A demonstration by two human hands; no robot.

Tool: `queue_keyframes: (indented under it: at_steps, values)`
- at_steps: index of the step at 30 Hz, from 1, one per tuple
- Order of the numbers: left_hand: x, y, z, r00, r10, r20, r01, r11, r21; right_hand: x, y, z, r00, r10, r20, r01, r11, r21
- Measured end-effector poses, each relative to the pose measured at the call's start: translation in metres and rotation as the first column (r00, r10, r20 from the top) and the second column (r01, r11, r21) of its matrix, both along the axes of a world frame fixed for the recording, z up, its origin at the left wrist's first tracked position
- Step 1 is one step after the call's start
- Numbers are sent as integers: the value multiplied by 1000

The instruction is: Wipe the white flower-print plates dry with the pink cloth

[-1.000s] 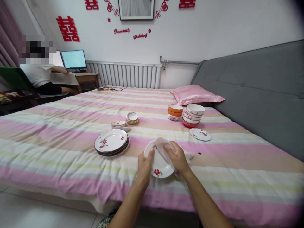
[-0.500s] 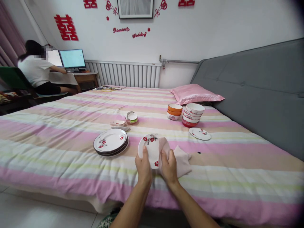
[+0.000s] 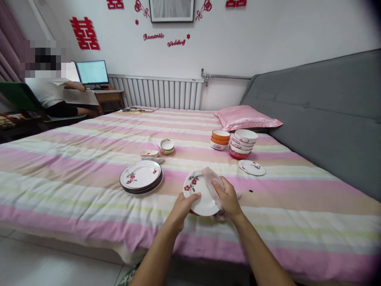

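Left hand [image 3: 182,207]: I grip the left side of the plate's rim, my thumb pressed on the upper face.
Right hand [image 3: 229,198]: I clasp the cloth, folded over the plate's right rim, with my thumb on top.
Plate [image 3: 202,200]: between my two hands, above the near part of the bed; white, with red flowers and grey leaves.
Cloth [image 3: 210,180]: pale pink, covering the plate's right edge, part of it hanging below my right hand.
Plate stack [image 3: 141,174]: to my left on the bed [image 3: 95,222], dark-rimmed plates lying flat.
Small dishes [image 3: 149,153]: just beyond that stack, near some nested little bowls [image 3: 167,145].
Orange-topped bowls [image 3: 220,137]: stacked upright just beside the taller bowl stack [image 3: 243,143], whose bottom bowl is red.
Lone plate [image 3: 251,167]: flat on the bed, in front of the taller bowl stack.
Pillow [image 3: 247,117]: pink, behind the bowls.
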State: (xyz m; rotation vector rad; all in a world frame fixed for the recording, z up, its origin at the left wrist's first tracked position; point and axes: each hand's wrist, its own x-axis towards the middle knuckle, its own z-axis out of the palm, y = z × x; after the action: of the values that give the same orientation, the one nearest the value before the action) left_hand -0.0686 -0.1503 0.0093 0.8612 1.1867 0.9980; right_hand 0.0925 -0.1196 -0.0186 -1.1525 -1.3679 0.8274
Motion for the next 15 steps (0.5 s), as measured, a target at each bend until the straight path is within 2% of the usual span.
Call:
queue_keyframes:
  at_steps: [3, 5, 9, 15]
  values:
    - [-2, -2, -1, 989, -141, -53, 141, 990, -8, 0, 1, -2, 1000, -14, 8, 14, 1000, -13]
    - [-1, -3, -3, 988, -154, -27, 155, 987, 40, -1, 1, -3, 999, -34, 28, 35, 999, -15]
    - [7, -3, -12, 997, -62, 55, 52, 986, 161, -11, 0, -7, 994, -111, 20, 111, 994, 0]
    - [18, 3, -23, 980, 150, 132, -176, 959, 222, -36, -11, -14, 980, -198, 6, 198, 978, -70]
